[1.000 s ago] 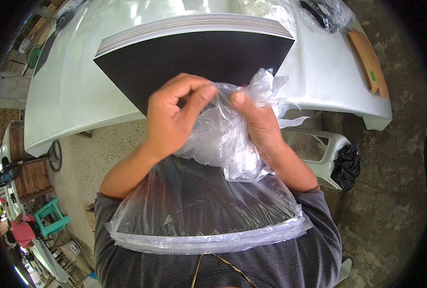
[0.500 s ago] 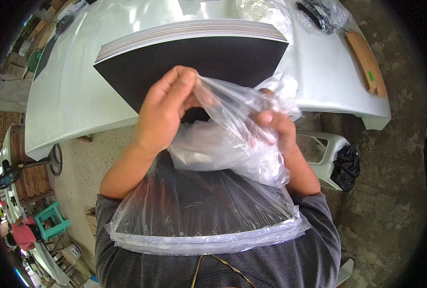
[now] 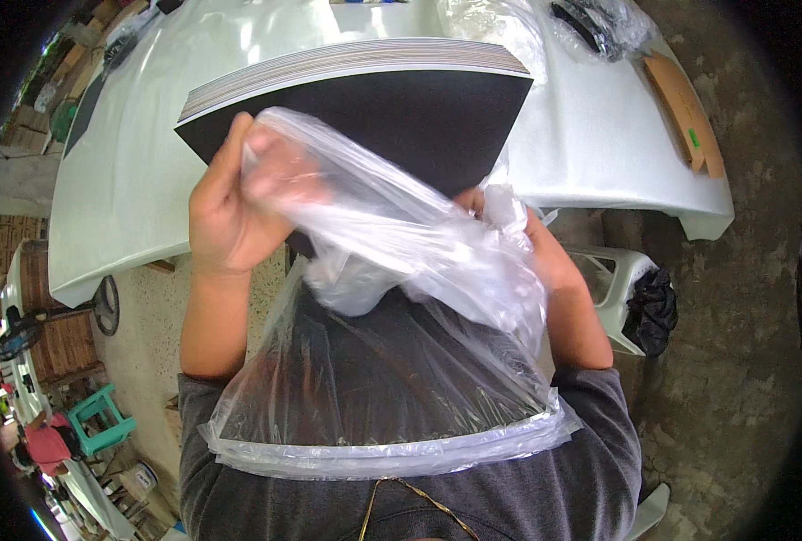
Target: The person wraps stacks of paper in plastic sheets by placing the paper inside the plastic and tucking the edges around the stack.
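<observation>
A clear plastic bag (image 3: 392, 230) stretches between my hands, its upper part pulled out slantwise. My left hand (image 3: 225, 212) grips the far-left end of the film, and its fingers show through the plastic. At the other end, my right hand (image 3: 545, 243) is closed on bunched film that hides most of its fingers. The lower part of the bag lies toward my chest, over a dark, flat piece (image 3: 401, 379) with a pale edge. Beyond my hands stands a thick stack of black-faced sheets (image 3: 374, 113), its pale layered edges showing on top.
A large whitish curved panel (image 3: 121, 198) spreads out behind the stack. On its right lie a brown cardboard strip (image 3: 680, 113) and crumpled clear plastic (image 3: 500, 36). A white chair (image 3: 613, 288) with a black bag (image 3: 650, 311) stands at right. A green stool (image 3: 101, 419) is at left.
My left hand has moved left and slightly down, drawing the film out wide. My right hand has shifted a little right and down. The stack stays in nearly the same place.
</observation>
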Available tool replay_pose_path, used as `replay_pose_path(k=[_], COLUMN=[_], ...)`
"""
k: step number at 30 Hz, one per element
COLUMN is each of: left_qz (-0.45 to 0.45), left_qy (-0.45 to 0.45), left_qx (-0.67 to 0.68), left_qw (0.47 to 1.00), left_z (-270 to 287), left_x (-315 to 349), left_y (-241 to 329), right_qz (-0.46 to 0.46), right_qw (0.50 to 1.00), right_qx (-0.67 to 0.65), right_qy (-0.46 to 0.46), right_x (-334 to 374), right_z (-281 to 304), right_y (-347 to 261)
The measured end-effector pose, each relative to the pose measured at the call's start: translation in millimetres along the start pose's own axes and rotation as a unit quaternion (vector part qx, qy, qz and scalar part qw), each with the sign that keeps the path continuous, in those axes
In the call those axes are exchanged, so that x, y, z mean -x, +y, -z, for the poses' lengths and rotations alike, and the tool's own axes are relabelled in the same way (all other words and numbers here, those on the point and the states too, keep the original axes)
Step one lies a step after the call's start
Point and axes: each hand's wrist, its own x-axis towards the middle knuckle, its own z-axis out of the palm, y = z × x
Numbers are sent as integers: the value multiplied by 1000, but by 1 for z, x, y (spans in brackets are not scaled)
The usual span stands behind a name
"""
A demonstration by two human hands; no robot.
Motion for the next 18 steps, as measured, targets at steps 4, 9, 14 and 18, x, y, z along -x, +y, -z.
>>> replay_pose_path(k=[4, 9, 14, 18], left_qz=[353, 110, 101, 291], left_qy=[-31, 189, 121, -134], left_qx=[-521, -357, 37, -334], left_qw=[777, 908, 987, 886], left_z=[1, 4, 41, 29], left_x=[22, 39, 55, 59], left_y=[-21, 10, 3, -16], right_qz=[9, -32, -33, 103], right_qw=[940, 946, 998, 807], right_qx=[-218, -323, -34, -573], right_qy=[262, 4, -48, 99], right_x=[4, 7, 23, 20], right_z=[17, 45, 49, 28], right_y=[9, 27, 46, 52])
